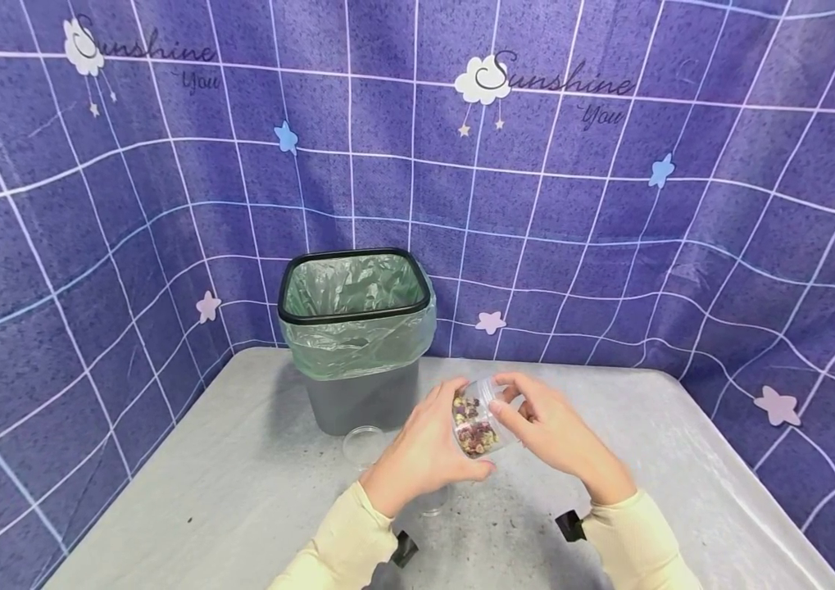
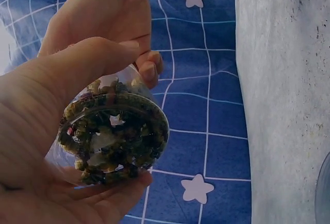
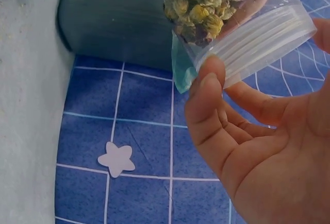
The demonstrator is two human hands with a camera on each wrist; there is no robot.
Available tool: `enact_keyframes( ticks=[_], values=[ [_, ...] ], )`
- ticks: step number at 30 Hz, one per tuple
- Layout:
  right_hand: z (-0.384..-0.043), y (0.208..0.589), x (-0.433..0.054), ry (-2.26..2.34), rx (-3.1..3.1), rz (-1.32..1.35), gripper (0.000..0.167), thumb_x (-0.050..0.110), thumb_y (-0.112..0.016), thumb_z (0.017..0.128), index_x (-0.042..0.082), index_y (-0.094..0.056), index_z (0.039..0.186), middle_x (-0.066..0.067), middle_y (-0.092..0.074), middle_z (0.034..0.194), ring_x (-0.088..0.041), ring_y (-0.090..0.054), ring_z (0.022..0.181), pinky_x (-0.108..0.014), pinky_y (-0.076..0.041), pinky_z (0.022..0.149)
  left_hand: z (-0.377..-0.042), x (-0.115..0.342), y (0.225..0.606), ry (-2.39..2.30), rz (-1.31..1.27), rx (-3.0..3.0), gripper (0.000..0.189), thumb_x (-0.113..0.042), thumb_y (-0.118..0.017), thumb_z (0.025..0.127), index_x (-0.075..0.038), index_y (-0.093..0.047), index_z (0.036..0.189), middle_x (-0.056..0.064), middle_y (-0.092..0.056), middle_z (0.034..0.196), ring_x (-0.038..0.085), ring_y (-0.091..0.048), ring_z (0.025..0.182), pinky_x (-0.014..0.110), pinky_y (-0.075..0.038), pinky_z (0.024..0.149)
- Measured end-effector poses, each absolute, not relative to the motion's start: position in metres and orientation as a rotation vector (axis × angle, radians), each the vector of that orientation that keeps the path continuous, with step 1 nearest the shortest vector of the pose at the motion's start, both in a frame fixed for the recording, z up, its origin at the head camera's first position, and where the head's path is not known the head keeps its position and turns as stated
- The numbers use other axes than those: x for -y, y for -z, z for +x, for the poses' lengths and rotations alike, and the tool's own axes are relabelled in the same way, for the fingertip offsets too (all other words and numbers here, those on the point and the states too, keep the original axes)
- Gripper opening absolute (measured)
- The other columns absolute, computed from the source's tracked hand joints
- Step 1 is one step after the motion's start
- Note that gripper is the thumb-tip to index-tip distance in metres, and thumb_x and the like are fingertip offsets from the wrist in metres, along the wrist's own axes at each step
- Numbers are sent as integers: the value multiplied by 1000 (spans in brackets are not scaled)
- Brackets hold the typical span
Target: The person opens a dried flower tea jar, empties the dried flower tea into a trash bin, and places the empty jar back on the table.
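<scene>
In the head view, a clear jar (image 1: 483, 419) of dried flowers (image 1: 478, 441) is held tilted above the table (image 1: 240, 475), to the right of a lined bin (image 1: 358, 401), with the left hand (image 1: 426, 442) wrapped round its body and the right hand (image 1: 548, 419) pinching its ridged end; a clear round piece (image 1: 364, 447) lies near the bin's foot. In the left wrist view, thumb and fingers curl round the jar near its base, and the smooth wall could slip if that hold loosened. In the right wrist view, fingertips (image 3: 208, 74) grip only the ridged rim; whether a lid covers the mouth I cannot tell, but if none does, tipping it further could spill flowers onto the table, and a hard squeeze might flex the rim
</scene>
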State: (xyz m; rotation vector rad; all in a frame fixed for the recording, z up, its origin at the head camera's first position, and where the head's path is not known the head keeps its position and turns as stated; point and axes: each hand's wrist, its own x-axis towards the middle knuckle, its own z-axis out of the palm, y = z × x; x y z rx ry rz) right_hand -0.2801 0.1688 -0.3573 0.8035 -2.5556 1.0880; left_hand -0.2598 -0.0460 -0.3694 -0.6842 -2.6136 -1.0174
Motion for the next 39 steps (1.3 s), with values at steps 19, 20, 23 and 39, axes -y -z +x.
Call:
enact_keyframes(
  ticks=[19,20,23,39],
  values=[
    [-271,357,-148,-989,2505,612,45,44,-60,102,15,-59,136,-5,-63,106,-10,-54,70,-28,-47,65,-262,42,370,976,-593,2473,95,-33,-98,58,-10,-52,137,4,-63,120,21,-63,101,37,-56,88],
    [-271,357,-148,-999,2502,606,45,45,-60,102,15,-59,135,-4,-63,106,-10,-54,71,-28,-47,65,-262,42,370,974,-591,2472,94,-33,-98,58,-11,-52,137,3,-63,120,20,-63,101,37,-56,88],
    [-271,357,-147,-1016,2494,586,44,46,-60,101,17,-60,134,-3,-63,105,-11,-54,73,-29,-47,67,-262,41,371,972,-593,2465,93,-34,-97,58,-11,-52,137,4,-63,120,20,-63,102,37,-56,88],
    [-272,368,-135,-1072,2443,407,36,51,-48,105,20,-61,119,-2,-59,94,-14,-52,75,-35,-45,70,-261,35,381,917,-605,2407,92,-28,-97,58,-7,-52,135,6,-61,118,19,-63,97,35,-57,85]
  ],
)
